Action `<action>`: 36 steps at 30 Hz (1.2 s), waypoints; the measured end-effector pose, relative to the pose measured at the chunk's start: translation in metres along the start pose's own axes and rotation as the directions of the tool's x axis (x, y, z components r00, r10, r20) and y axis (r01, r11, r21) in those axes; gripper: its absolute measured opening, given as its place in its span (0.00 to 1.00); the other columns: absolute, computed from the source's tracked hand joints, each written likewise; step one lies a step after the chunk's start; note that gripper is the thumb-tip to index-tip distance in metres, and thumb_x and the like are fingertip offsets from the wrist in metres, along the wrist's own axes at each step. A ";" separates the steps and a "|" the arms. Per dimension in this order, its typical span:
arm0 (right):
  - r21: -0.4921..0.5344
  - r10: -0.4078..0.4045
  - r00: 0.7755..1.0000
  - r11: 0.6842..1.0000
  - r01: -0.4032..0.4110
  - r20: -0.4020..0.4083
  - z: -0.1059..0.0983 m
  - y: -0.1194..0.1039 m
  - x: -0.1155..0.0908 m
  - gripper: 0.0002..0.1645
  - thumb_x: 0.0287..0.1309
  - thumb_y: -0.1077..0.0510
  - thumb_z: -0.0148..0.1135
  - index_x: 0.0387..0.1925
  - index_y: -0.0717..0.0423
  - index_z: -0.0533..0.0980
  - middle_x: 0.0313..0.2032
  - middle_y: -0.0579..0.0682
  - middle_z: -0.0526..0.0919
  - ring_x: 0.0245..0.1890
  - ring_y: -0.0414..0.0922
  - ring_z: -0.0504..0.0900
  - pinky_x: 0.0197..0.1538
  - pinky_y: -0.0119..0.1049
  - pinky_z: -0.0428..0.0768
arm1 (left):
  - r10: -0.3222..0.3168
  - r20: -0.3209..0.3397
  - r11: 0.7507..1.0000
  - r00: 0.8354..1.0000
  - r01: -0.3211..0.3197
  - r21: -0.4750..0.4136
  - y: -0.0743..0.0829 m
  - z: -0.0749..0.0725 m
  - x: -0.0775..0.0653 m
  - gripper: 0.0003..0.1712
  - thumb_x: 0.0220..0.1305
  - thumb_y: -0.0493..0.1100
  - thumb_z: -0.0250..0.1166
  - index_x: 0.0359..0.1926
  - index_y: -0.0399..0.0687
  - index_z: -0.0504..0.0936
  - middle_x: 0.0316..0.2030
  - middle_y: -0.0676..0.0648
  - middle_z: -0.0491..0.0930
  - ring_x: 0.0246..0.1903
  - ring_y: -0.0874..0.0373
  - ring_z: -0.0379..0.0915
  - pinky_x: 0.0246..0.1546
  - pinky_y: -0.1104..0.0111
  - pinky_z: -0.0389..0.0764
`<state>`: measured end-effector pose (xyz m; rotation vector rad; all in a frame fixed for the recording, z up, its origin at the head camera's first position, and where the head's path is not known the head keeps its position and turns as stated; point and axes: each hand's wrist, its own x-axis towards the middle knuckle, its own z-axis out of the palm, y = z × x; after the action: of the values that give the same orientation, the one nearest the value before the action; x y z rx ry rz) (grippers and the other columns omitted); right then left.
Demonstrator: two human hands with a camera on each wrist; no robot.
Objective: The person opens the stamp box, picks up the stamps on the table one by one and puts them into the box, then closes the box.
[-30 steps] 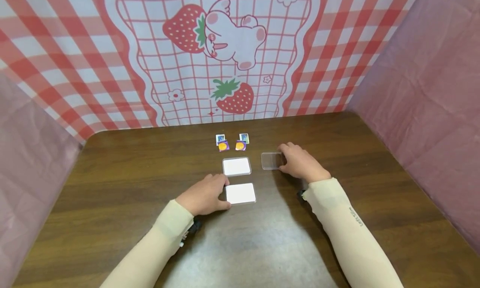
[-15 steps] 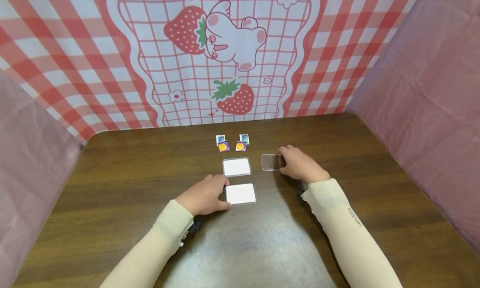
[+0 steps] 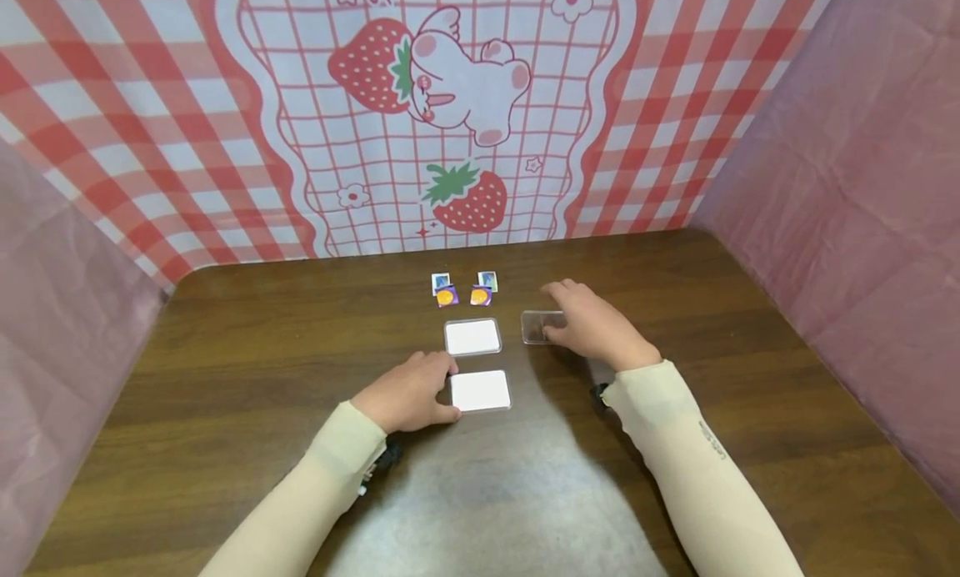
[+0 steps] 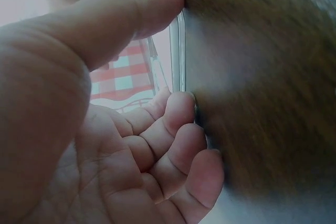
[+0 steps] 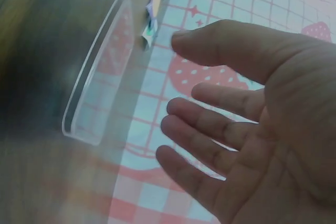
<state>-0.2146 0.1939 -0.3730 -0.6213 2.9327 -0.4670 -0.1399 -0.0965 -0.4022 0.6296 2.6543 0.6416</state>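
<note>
My left hand (image 3: 411,391) steadies the near clear plastic case (image 3: 480,391) by its left end, its inside white. In the left wrist view, thumb and fingertips sit at the edge of the case (image 4: 181,51), the fingertips low at the tabletop. My right hand (image 3: 592,323) hovers over a see-through flat plastic case (image 3: 534,328) at the right, partly covering it in the head view. Fingers spread and nothing between them, the right hand (image 5: 220,119) stands apart from that see-through case (image 5: 97,72) in the right wrist view.
Another white-filled clear case (image 3: 472,337) lies just beyond the near one. Farther back are two small overlapping pairs of coloured squares, with an orange-and-purple square (image 3: 447,296) in the left pair and another orange-and-purple square (image 3: 481,295) in the right. A strawberry-print cloth (image 3: 450,143) hangs behind the wooden table (image 3: 300,327).
My right hand has let go of the see-through case and its fingers have spread, the hand lifting slightly off it. The left hand stays at the near case.
</note>
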 end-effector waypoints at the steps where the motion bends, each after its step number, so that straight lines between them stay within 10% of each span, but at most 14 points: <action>1: 0.001 -0.008 1.000 1.000 0.008 -0.009 -0.001 -0.001 -0.001 0.38 0.63 0.56 0.71 0.69 0.66 0.69 0.66 0.63 0.74 0.65 0.59 0.73 0.65 0.55 0.74 | 0.002 0.000 1.000 1.000 -0.002 0.001 0.000 0.000 0.000 0.30 0.62 0.51 0.76 0.57 0.41 0.77 0.47 0.49 0.80 0.43 0.55 0.69 0.49 0.59 0.76; 36: 0.005 -0.127 0.991 0.992 0.127 -0.032 -0.011 -0.019 -0.009 0.31 0.64 0.52 0.72 0.63 0.61 0.76 0.58 0.58 0.82 0.59 0.54 0.80 0.60 0.54 0.78 | 0.002 -0.015 0.999 1.000 -0.002 0.039 0.001 -0.001 -0.001 0.32 0.58 0.53 0.78 0.56 0.41 0.79 0.45 0.49 0.81 0.42 0.55 0.71 0.48 0.59 0.77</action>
<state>-0.2011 0.1841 -0.3564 -0.8107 2.9313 -0.5042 -0.1392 -0.0961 -0.4011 0.6410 2.6866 0.5982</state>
